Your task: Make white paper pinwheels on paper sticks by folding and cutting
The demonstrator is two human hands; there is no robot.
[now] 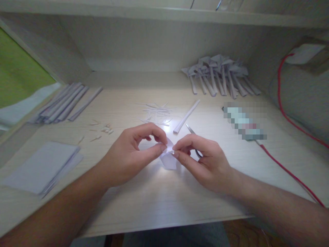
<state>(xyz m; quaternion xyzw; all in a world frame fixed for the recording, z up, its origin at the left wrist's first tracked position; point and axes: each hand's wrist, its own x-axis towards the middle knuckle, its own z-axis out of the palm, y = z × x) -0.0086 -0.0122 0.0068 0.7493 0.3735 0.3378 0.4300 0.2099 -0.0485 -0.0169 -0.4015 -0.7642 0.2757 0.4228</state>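
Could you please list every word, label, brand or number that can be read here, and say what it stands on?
None can be read.
The object on the red cable is blurred out, so any label there is unreadable.
The paper piece pinched by the left hand and right hand, and the paper stack, show no print.

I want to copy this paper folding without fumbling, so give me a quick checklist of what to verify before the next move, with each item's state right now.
1. Small folded paper piece pinched from both sides: ok, left hand and right hand both grip it.
2. Piece held above the desk: cannot tell, it may touch.
3. Scissors within reach: ok, partly hidden behind the right hand.
4. Spare folded strip nearby: ok, lying just beyond the hands.
5. Flat paper sheets stacked: ok, at the left.
6. Red cable away from the hands: ok, at the right.
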